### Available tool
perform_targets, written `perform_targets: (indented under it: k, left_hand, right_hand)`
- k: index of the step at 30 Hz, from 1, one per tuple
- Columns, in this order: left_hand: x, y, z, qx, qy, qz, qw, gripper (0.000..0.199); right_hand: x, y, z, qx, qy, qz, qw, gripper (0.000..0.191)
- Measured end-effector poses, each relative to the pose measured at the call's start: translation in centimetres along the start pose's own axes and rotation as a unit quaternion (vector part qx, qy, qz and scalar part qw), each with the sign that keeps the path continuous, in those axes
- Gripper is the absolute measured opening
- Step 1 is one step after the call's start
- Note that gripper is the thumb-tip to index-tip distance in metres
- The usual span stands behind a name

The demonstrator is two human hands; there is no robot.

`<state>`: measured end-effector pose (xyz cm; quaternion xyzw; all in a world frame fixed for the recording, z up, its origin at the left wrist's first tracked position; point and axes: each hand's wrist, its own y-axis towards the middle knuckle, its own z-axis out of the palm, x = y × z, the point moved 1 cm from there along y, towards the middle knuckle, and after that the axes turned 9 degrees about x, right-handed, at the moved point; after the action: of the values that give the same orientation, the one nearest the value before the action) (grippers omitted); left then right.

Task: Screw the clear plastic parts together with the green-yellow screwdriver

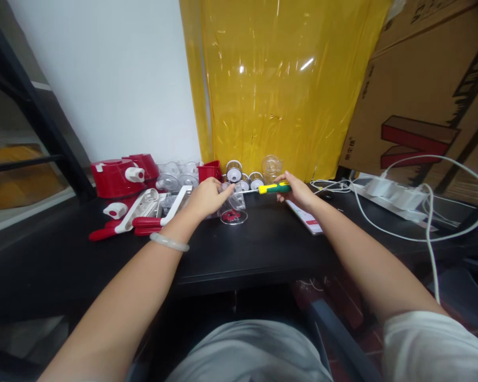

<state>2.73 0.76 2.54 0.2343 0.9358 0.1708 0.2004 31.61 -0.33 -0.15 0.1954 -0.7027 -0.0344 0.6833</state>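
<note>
My right hand (pixel 297 192) is closed round the green and yellow handle of a screwdriver (pixel 274 188). Its shaft points left, toward a clear plastic part (pixel 236 201) with a round rim and a red piece (pixel 231 216) inside. On that clear part my left hand (pixel 209 197) has its fingers closed, steadying it at the tabletop. The fingertips partly cover where the shaft meets the plastic. Behind the hands stand several clear and white drums (pixel 234 172) and a small red container (pixel 210 171).
Red housings (pixel 117 179) and crank handles with red grips (pixel 147 223) lie at left on the black table (pixel 239 254). A phone (pixel 305 216) lies beneath the right hand. White cables and a power strip (pixel 394 196) are at right. A cardboard box (pixel 422 106) stands behind.
</note>
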Motion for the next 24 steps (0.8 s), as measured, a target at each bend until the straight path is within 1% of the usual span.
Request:
perform_targets:
  k: [3, 5, 8, 15, 20, 24]
  left_hand:
    - [0.01, 0.03, -0.01, 0.000, 0.004, 0.005, 1.000, 0.057]
    - [0.01, 0.02, -0.02, -0.001, 0.004, 0.005, 1.000, 0.057]
    - [0.00, -0.02, -0.03, 0.000, 0.003, 0.004, 1.000, 0.057]
    - [-0.04, -0.11, -0.07, 0.002, 0.006, -0.003, 1.000, 0.057]
    - [-0.11, -0.17, -0.10, 0.003, 0.005, -0.007, 1.000, 0.057]
    - [-0.20, -0.21, -0.18, 0.004, 0.007, -0.008, 1.000, 0.056]
  right_hand:
    - [-0.16, -0.02, -0.17, 0.006, -0.066, -0.016, 0.998, 0.042]
    - [-0.26, -0.06, -0.29, 0.011, -0.075, -0.025, 0.997, 0.036]
    - [-0.35, -0.05, -0.38, 0.014, -0.053, -0.019, 0.998, 0.030]
    - [-0.10, -0.06, -0.33, 0.005, -0.001, 0.003, 1.000, 0.026]
    - [0.02, -0.35, -0.33, 0.014, 0.036, 0.008, 0.999, 0.029]
    - [-0.04, -0.28, -0.31, 0.018, 0.044, 0.006, 0.999, 0.031]
